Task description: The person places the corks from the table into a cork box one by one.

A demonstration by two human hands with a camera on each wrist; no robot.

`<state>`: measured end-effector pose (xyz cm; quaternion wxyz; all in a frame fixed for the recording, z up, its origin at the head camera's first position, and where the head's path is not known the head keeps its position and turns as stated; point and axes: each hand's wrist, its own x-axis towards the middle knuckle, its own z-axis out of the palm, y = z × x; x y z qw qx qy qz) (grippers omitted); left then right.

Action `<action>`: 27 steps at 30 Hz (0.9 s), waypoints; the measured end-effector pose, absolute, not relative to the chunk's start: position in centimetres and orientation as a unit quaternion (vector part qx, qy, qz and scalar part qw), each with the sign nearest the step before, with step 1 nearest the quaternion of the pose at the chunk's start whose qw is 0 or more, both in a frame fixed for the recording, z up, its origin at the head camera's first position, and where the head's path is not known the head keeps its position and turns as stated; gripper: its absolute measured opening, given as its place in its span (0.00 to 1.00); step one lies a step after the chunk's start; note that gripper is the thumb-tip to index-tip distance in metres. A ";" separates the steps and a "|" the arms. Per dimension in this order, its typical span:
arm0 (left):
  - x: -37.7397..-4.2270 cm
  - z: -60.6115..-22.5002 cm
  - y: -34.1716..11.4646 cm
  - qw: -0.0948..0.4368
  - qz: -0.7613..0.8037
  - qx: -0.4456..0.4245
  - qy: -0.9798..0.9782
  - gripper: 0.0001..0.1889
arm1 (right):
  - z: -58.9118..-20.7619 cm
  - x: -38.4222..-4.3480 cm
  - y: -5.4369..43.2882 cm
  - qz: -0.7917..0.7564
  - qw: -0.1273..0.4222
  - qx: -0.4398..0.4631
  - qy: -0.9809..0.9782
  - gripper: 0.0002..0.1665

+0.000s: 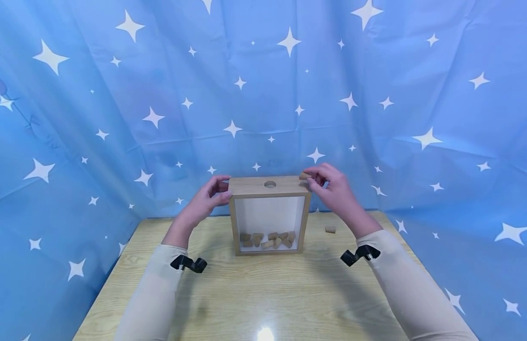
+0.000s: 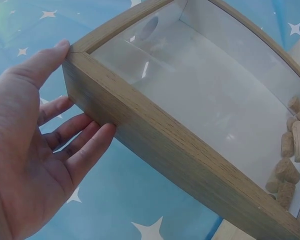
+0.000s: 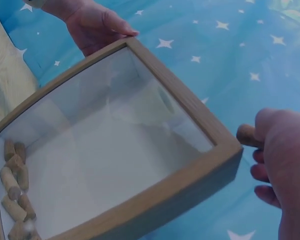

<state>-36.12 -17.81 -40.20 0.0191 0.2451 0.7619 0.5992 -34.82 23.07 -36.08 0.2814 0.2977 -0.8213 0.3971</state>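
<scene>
A wooden shadow box (image 1: 269, 189) with a clear front stands upright on the table, a round hole in its top. Several wine corks (image 1: 273, 240) lie inside along its bottom. My left hand (image 1: 207, 198) holds the box at its upper left corner. In the left wrist view its thumb is at the corner and its fingertips (image 2: 107, 131) touch the side wall. Above the top right corner, my right hand (image 1: 329, 185) pinches a cork (image 3: 247, 135) between thumb and forefinger, to the right of the hole.
One loose cork (image 1: 330, 229) lies on the wood-grain table (image 1: 246, 293), right of the box. Close behind the box hangs a blue curtain (image 1: 267, 94) with white stars. Each sleeved forearm carries a black wrist mount (image 1: 188, 263).
</scene>
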 end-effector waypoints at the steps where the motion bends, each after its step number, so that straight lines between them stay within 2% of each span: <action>1: -36.1 -40.2 -17.8 0.020 0.600 0.244 0.761 0.31 | -36.0 -34.8 22.8 0.399 0.278 0.301 -0.820 0.14; 16: -35.9 -39.9 -17.6 0.024 0.601 0.241 0.762 0.31 | -34.0 -34.9 19.6 0.393 0.199 0.301 -0.846 0.11; 27: -35.9 -40.0 -17.7 0.024 0.603 0.244 0.759 0.31 | -33.0 -35.6 17.9 0.376 0.163 0.303 -0.861 0.08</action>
